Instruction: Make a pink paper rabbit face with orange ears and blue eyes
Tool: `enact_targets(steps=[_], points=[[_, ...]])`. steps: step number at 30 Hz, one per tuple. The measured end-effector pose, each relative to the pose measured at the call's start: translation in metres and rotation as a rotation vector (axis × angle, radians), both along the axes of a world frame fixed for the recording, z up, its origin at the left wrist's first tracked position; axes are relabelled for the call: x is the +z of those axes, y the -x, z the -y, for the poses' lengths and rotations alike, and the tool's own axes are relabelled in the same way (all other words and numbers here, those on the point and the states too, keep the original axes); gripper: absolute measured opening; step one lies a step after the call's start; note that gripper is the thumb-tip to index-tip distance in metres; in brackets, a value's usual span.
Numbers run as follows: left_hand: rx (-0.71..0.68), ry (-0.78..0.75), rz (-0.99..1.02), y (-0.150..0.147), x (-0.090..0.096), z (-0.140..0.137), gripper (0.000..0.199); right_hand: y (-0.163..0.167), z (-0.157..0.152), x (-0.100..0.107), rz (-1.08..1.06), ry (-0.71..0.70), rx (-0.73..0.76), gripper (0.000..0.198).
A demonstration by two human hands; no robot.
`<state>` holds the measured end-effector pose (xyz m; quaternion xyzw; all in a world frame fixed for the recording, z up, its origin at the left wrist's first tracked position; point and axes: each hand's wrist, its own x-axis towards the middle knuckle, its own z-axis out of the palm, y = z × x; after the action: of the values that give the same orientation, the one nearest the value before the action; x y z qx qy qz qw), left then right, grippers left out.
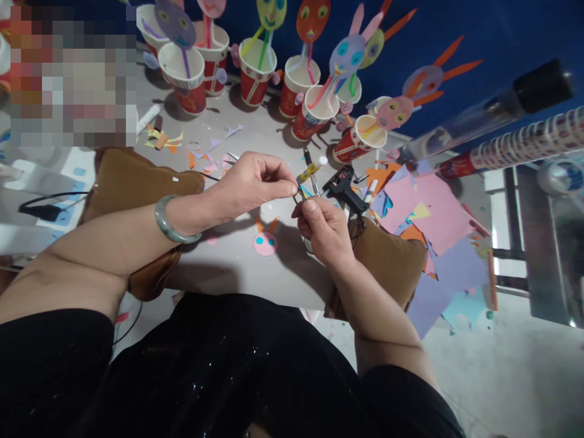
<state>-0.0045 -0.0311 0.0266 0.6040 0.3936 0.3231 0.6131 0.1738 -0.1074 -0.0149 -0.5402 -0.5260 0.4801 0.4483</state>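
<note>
My left hand [258,182] is closed in a pinch, its thumb and fingertips together. Just to its right, my right hand [325,225] is also closed, thumb against the curled fingers. Between the fingertips of both hands is a small, thin, dark thing, too small to name. Below the hands, a pink paper rabbit face [265,244] with blue eyes and orange ears lies on the table. Beyond the fingertips lies a yellow tube with a white cap [314,169], beside a dark pen [310,161]. To the right of my right hand rests a black glue gun [344,188].
Red paper cups [185,85] with straws and paper animal faces line the back. Coloured paper sheets [449,213] lie at right, near stacked cups [524,143]. Brown cushions [141,182] pad the table's front corners. Paper scraps [214,149] lie behind my left hand.
</note>
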Motion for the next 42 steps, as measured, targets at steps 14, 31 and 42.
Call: enact_targets(steps=[14, 31, 42], points=[[-0.011, 0.033, -0.016, -0.001, -0.003, 0.001, 0.011, -0.001, -0.002, -0.008, -0.151, -0.059, -0.132, 0.050], [-0.041, 0.016, 0.067, -0.006, -0.022, 0.011, 0.013, 0.004, 0.000, -0.012, -0.112, -0.154, -0.201, 0.034], [-0.063, 0.038, 0.035, -0.006, -0.017, 0.011, 0.011, 0.003, 0.000, -0.011, -0.155, -0.058, -0.193, 0.038]])
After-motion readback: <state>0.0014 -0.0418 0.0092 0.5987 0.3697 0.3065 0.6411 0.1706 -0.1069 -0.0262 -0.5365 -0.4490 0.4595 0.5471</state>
